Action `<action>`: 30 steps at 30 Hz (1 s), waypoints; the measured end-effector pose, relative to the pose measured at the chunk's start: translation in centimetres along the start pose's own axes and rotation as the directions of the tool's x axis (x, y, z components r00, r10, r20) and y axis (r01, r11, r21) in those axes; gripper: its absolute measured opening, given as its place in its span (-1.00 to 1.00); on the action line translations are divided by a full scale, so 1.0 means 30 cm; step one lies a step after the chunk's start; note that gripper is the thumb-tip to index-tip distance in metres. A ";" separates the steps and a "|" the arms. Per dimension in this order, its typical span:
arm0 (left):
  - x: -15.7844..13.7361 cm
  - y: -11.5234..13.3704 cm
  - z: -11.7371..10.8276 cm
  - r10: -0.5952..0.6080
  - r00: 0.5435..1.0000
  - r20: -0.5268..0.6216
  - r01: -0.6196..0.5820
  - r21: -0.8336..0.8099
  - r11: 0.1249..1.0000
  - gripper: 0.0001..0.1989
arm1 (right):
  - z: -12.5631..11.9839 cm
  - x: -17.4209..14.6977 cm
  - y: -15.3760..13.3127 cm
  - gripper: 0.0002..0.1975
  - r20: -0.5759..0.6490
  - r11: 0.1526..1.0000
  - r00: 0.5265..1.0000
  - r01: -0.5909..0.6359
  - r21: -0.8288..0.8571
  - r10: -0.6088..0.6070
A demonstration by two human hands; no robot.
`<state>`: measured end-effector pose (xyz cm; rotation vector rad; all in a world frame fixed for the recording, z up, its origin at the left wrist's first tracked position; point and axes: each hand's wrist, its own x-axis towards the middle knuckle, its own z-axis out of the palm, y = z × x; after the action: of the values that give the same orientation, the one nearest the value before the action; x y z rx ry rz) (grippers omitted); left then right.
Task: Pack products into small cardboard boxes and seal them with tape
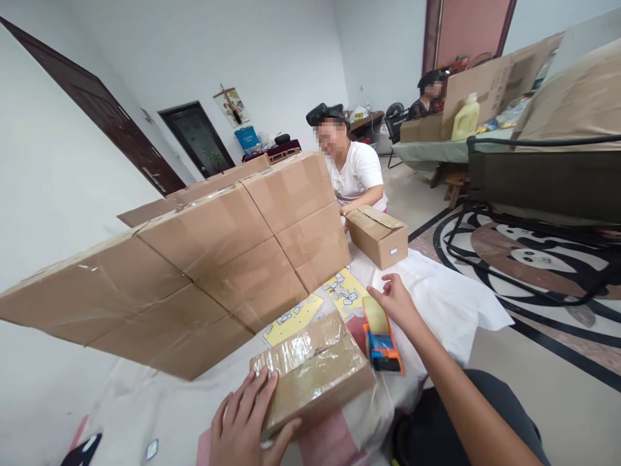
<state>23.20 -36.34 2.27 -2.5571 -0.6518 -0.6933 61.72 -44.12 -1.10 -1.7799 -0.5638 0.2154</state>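
Note:
A taped cardboard box (pixel 320 375) lies in front of me on the cloth-covered surface (pixel 169 408). My left hand (pixel 247 414) rests on its near left end, fingers spread over the top and thumb along the side. Beside the box's right end lies a tape dispenser (pixel 383 343) in orange and blue, with a yellowish tape roll. My right hand (pixel 394 299) hovers over the roll end of the dispenser, its fingers apart and nothing visible in them. Clear tape glints on the top of the box.
Stacked cardboard boxes (pixel 233 252) form a wall at the left. Across from me a person in a white shirt (pixel 359 168) has a hand at another box (pixel 381 236). A folding bed frame (pixel 543 188) stands at right. A dark phone-like object (pixel 82 451) lies front left.

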 end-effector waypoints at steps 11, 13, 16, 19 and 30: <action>0.010 0.010 0.015 -0.063 0.979 0.192 0.050 0.074 0.996 -0.30 | -0.008 -0.132 0.053 -0.62 0.634 0.933 0.768 -0.155 0.325 -0.093; 0.022 0.042 0.020 -0.098 0.970 0.221 0.084 0.072 0.994 -0.27 | -0.016 -0.137 0.080 -0.67 0.657 0.936 0.735 -0.090 0.339 -0.167; 0.024 0.077 0.044 -0.149 0.973 0.178 0.137 0.077 0.988 -0.35 | -0.019 -0.138 0.105 -0.70 0.628 0.952 0.758 -0.033 0.304 -0.174; 0.010 0.074 0.080 -0.093 0.989 0.114 0.085 0.072 0.994 -0.37 | -0.011 -0.145 0.105 -0.68 0.568 0.957 0.803 0.012 0.290 -0.182; 0.012 0.091 0.096 0.017 0.999 0.048 -0.018 0.026 0.999 -0.21 | -0.003 -0.163 0.086 -0.68 0.542 0.946 0.817 0.010 0.324 -0.194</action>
<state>25.95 -37.00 -0.51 -2.5585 -0.6487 -0.6156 58.21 -47.04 -4.22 -1.3577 -0.9951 0.7392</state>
